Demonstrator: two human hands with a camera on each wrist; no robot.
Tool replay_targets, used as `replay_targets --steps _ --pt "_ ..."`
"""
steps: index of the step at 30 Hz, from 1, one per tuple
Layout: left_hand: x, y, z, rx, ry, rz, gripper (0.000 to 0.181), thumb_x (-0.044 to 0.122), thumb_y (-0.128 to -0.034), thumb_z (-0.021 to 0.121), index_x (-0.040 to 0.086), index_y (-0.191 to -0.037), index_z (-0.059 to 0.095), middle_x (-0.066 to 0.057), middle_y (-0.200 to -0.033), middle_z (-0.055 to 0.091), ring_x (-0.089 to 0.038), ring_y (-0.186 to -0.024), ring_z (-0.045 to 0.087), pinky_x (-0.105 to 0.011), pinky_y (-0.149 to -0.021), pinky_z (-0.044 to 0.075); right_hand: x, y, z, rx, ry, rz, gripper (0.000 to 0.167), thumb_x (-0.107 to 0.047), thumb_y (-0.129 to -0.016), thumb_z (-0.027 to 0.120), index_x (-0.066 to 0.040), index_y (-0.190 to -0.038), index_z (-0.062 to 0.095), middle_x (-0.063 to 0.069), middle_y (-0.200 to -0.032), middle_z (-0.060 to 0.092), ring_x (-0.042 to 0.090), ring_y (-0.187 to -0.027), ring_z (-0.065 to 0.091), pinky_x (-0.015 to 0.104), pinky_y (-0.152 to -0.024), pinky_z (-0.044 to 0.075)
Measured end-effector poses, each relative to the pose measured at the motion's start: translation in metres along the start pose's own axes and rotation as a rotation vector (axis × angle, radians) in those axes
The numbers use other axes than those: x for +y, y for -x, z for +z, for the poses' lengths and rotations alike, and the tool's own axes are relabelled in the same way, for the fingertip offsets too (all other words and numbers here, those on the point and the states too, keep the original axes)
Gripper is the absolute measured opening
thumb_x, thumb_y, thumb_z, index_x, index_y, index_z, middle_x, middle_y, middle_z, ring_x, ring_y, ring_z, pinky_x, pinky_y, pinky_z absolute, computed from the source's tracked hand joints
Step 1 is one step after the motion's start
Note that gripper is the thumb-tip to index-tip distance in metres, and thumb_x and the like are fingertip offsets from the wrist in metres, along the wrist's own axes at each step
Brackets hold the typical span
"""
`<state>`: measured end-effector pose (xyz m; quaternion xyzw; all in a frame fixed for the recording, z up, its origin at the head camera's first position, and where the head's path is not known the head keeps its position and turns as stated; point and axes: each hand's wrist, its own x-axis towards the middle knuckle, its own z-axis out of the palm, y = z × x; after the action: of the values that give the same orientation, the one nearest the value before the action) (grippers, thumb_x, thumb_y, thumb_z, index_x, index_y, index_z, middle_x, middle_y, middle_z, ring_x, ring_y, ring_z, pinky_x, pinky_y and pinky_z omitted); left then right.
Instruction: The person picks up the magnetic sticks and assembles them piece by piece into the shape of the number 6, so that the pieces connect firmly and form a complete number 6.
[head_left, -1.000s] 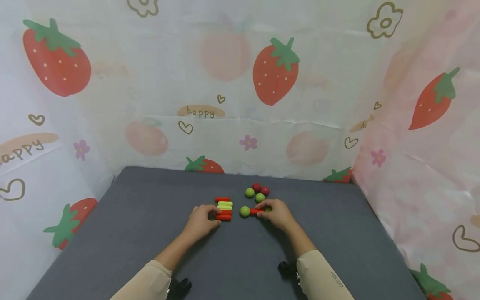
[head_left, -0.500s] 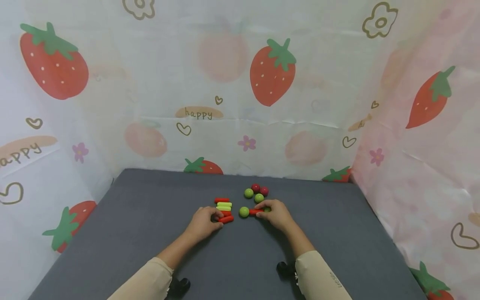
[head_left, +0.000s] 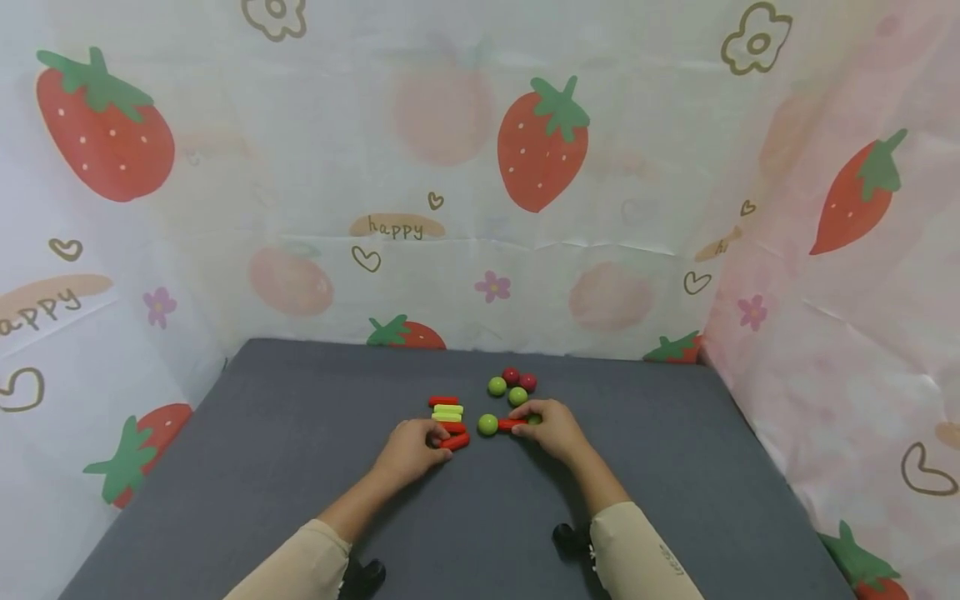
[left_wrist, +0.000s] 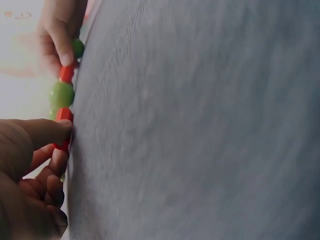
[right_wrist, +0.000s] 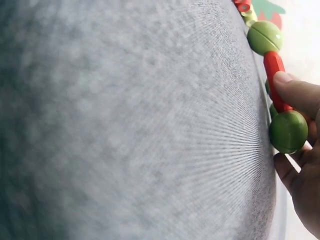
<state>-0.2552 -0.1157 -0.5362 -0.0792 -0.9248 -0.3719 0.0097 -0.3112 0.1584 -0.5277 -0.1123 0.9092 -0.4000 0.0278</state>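
In the head view my left hand (head_left: 408,450) pinches a short red rod (head_left: 456,442) by its left end, between thumb and fingers. The rod lies tilted, its right end pointing toward a green ball. My right hand (head_left: 553,429) pinches another red rod (right_wrist: 272,70) that has a light green ball (right_wrist: 265,37) at one end and a darker green ball (right_wrist: 288,131) at the other. These three form a dumbbell shape. In the left wrist view the left-hand rod (left_wrist: 64,114) appears close to the near green ball (left_wrist: 62,94); whether they touch I cannot tell.
Beyond the left hand lie a red rod (head_left: 453,427), two yellow-green rods (head_left: 448,409) and a further red rod (head_left: 444,401). Behind the dumbbell sit two red balls (head_left: 511,376) and two green balls (head_left: 497,386). Printed cloth (head_left: 465,250) walls the grey table (head_left: 300,400).
My left hand has drawn the nearest red rod out of the row, slightly right and toward me, and it has turned askew. The right hand stays in place with its rod.
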Motion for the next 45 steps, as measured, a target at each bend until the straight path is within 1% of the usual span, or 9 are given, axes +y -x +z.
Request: replay_targets --steps 5,8,18,21,24,27,30,37,45 --pt "0.006 0.015 0.006 0.023 0.076 -0.028 0.017 0.018 -0.084 0.086 0.014 -0.098 0.076 0.004 -0.087 0.07 -0.009 -0.079 0.061 -0.034 -0.074 0.052 0.001 0.0 0.001 -0.017 0.019 0.021 0.018 -0.024 -0.086 0.084 -0.024 -0.103 0.08 0.0 -0.115 0.072 0.017 -0.098 0.062 0.035 -0.079 0.049" --pt "0.01 0.021 0.009 0.053 0.1 -0.033 0.017 0.018 -0.084 0.086 0.014 -0.097 0.076 0.004 -0.085 0.07 -0.009 -0.078 0.061 -0.035 -0.073 0.052 0.001 0.0 0.001 -0.018 0.025 0.027 0.018 -0.025 -0.086 0.085 -0.025 -0.103 0.08 0.0 -0.117 0.072 0.018 -0.098 0.062 0.036 -0.08 0.049" --pt "0.029 0.026 0.025 0.176 0.186 -0.105 0.018 0.019 -0.0829 0.085 0.01 -0.096 0.078 0.002 -0.084 0.072 -0.009 -0.074 0.062 -0.032 -0.069 0.052 -0.003 0.001 0.001 -0.011 0.01 0.028 0.016 -0.025 -0.086 0.085 -0.025 -0.101 0.08 0.0 -0.115 0.071 0.018 -0.099 0.063 0.04 -0.084 0.05" --pt "0.034 0.025 0.03 0.21 0.175 -0.124 0.019 0.02 -0.0821 0.086 0.011 -0.097 0.078 0.003 -0.084 0.072 -0.009 -0.075 0.064 -0.033 -0.07 0.054 -0.003 -0.001 0.001 -0.008 0.016 0.02 0.017 -0.026 -0.085 0.085 -0.025 -0.101 0.08 -0.001 -0.113 0.072 0.018 -0.101 0.064 0.041 -0.087 0.05" --pt "0.038 0.025 0.036 0.252 0.121 -0.133 0.019 0.023 -0.0814 0.087 0.013 -0.096 0.079 0.006 -0.082 0.072 -0.008 -0.074 0.064 -0.035 -0.071 0.053 -0.004 0.0 0.001 -0.006 0.008 0.024 0.017 -0.026 -0.085 0.086 -0.025 -0.101 0.08 -0.001 -0.111 0.073 0.018 -0.099 0.063 0.04 -0.086 0.05" --pt "0.04 0.022 0.042 0.292 0.064 -0.138 0.018 0.025 -0.0813 0.087 0.015 -0.094 0.08 0.008 -0.079 0.072 -0.009 -0.073 0.063 -0.038 -0.074 0.052 -0.003 0.001 0.001 -0.005 -0.001 0.035 0.016 -0.025 -0.085 0.085 -0.025 -0.1 0.08 -0.002 -0.111 0.073 0.016 -0.094 0.062 0.037 -0.081 0.05" --pt "0.042 0.02 0.046 0.316 0.04 -0.145 0.017 0.025 -0.0817 0.087 0.015 -0.093 0.08 0.008 -0.078 0.072 -0.011 -0.074 0.062 -0.041 -0.077 0.05 -0.002 0.002 0.002 -0.01 -0.01 0.034 0.016 -0.024 -0.085 0.085 -0.025 -0.1 0.08 -0.002 -0.11 0.072 0.014 -0.088 0.061 0.034 -0.076 0.049" --pt "0.044 0.019 0.049 0.311 0.034 -0.151 0.018 0.027 -0.0813 0.087 0.016 -0.093 0.08 0.009 -0.078 0.072 -0.013 -0.077 0.06 -0.043 -0.081 0.047 0.002 0.003 0.004 -0.01 -0.029 0.013 0.016 -0.023 -0.085 0.086 -0.021 -0.1 0.08 0.0 -0.109 0.073 0.014 -0.084 0.06 0.033 -0.072 0.049" --pt "0.047 0.015 0.045 0.264 0.052 -0.133 0.018 0.028 -0.0799 0.087 0.016 -0.09 0.08 0.009 -0.078 0.073 -0.011 -0.074 0.066 -0.047 -0.083 0.047 0.003 0.002 0.002 -0.001 -0.017 0.018 0.016 -0.024 -0.085 0.085 -0.023 -0.1 0.081 -0.001 -0.111 0.074 0.017 -0.097 0.064 0.04 -0.084 0.051"
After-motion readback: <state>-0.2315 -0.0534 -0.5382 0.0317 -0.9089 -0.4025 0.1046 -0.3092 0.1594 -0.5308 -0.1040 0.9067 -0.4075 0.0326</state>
